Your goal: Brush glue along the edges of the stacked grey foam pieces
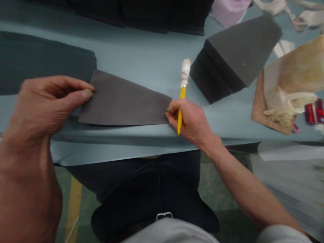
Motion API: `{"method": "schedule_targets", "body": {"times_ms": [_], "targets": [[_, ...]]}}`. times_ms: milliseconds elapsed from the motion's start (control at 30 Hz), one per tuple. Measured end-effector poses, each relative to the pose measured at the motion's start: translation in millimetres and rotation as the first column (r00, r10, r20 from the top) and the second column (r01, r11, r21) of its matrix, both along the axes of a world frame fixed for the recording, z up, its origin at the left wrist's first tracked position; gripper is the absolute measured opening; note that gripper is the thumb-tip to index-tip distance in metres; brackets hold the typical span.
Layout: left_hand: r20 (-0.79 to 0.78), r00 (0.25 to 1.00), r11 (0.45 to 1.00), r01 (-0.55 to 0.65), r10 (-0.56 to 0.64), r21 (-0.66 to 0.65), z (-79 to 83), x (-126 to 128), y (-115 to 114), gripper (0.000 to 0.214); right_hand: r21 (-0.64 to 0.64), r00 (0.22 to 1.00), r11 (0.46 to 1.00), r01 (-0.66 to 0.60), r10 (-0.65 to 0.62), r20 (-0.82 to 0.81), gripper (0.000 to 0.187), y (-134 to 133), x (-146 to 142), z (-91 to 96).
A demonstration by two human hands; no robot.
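Observation:
A dark grey tapered fabric panel [124, 101] spans the gap between my two hands over the table's front edge. Its wide left end is pinched between the thumb and fingers of my left hand [50, 104]. At the narrow right end, the fingertips of my right hand [191, 118] grip the corner. A yellow pen [183, 91] also sits in the right hand, its pointed tip downward and its upper end wrapped in white material. To the right, a thick stack of similar dark grey panels [243, 50] lies on the table.
Pale blue cloth covers the table [141, 50]. Dark green folded fabric [45, 64] lies at left, black fabric stacks [146, 13] at the back. On the right are a brown board [258, 104], a tangle of cream threads [280, 116], a red object [314, 112] and a pink cloth [229, 11].

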State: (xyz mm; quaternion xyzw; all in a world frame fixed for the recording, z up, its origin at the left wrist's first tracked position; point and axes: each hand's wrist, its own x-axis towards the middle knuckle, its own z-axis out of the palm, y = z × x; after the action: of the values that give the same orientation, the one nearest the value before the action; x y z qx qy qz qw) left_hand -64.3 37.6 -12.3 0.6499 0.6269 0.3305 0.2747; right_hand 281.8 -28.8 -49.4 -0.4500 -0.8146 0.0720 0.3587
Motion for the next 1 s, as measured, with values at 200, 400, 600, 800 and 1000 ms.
{"method": "schedule_targets", "body": {"times_ms": [200, 400, 600, 800, 1000], "targets": [[0.066, 0.998, 1.0, 0.02, -0.019, -0.023, 9.3, 10.7, -3.1, 0.033, 0.019, 1.0, 1.0, 0.006, -0.006, 0.002, 0.015, -1.0, 0.9, 0.7], [0.07, 0.991, 0.993, 0.115, -0.115, 0.0, 11.5, 11.9, 3.1, 0.027, 0.006, 0.999, 1.0, 0.017, -0.017, 0.029, 0.02, -2.5, 4.7, 1.2], [0.069, 0.988, 0.99, 0.138, -0.137, -0.016, 9.9, 9.2, 3.8, 0.029, -0.078, 0.996, 0.996, 0.038, -0.031, 0.089, 0.017, -3.3, 7.4, 4.5], [0.073, 0.985, 0.986, 0.161, -0.159, -0.032, 10.8, 7.3, -0.7, 0.028, -0.07, 0.997, 0.997, 0.034, -0.028, 0.077, 0.023, -4.9, 5.5, 8.8], [0.053, 0.99, 0.99, 0.131, -0.128, -0.051, 12.8, 9.6, -4.9, 0.03, -0.143, 0.995, 0.987, 0.078, -0.066, 0.081, 0.02, -5.5, 6.1, 8.0]]}}
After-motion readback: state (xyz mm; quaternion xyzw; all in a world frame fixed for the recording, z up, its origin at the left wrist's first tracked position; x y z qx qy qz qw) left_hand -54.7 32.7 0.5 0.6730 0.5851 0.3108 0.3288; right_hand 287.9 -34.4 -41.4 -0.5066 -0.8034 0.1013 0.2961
